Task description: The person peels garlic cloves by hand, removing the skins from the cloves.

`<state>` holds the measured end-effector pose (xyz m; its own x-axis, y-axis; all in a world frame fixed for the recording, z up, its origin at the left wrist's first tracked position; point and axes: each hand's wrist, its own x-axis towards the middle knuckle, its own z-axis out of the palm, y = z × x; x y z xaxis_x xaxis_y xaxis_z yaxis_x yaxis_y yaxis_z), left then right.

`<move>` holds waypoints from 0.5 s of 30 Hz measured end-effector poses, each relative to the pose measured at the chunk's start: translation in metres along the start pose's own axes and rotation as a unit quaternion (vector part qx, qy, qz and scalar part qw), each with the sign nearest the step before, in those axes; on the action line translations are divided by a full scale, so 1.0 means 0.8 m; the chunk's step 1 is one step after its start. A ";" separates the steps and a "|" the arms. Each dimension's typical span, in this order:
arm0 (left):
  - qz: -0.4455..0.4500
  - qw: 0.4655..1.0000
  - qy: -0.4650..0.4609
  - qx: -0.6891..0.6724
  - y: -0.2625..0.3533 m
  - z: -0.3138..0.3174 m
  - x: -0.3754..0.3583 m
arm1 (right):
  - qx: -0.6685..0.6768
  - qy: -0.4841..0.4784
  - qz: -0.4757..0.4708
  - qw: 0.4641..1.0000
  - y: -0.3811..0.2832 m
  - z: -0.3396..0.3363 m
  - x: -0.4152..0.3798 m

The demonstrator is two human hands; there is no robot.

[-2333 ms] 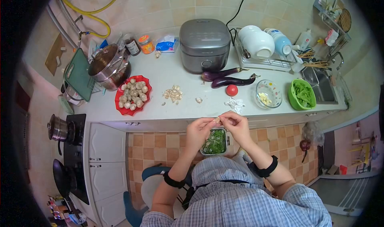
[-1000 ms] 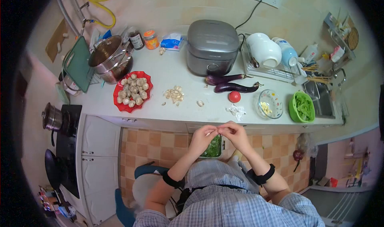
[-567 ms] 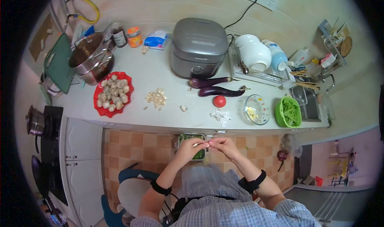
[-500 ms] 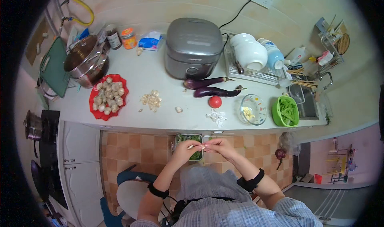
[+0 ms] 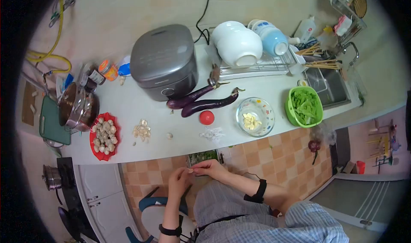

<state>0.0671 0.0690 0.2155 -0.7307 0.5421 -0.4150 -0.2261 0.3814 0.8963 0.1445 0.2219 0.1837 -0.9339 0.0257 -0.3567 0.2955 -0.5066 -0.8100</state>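
Note:
My left hand [image 5: 180, 181] and my right hand [image 5: 210, 169] meet below the counter's front edge, fingertips pinched together on a small pale piece that looks like a garlic clove. On the counter beyond them lie a single bulb or clove [image 5: 169, 136], a heap of garlic cloves [image 5: 142, 131] and a crumpled white clump [image 5: 212, 134]. A glass bowl [image 5: 255, 129] holds peeled cloves. Whole mushrooms or garlic bulbs, which I cannot tell apart, fill a red plate [image 5: 105, 154] at the left.
Two eggplants [image 5: 209, 106] and a tomato [image 5: 206, 117] lie before a rice cooker [image 5: 163, 61]. Right of them stand a dish rack [image 5: 257, 71], a green basket of lettuce [image 5: 319, 114] and a sink [image 5: 336, 86]. A chair [image 5: 158, 217] is at lower left.
The view has turned and shifted, so the counter looks slanted and its items appear further left or lower. My hands stay together and appear slightly lower and further left.

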 end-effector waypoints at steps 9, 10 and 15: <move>-0.011 0.994 0.057 0.098 0.014 0.029 0.002 | -0.001 -0.001 0.023 1.000 -0.013 -0.026 -0.006; -0.012 0.993 0.058 0.098 0.013 0.032 0.003 | -0.001 -0.003 0.024 1.000 -0.014 -0.029 -0.006; 0.042 0.992 0.054 0.109 0.018 0.040 0.010 | 0.094 -0.017 0.037 0.995 -0.015 -0.038 -0.004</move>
<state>0.0784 0.1023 0.2199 -0.8082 0.5003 -0.3107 -0.0258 0.4970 0.8674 0.1503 0.2545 0.1805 -0.9183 -0.0458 -0.3932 0.3236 -0.6588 -0.6792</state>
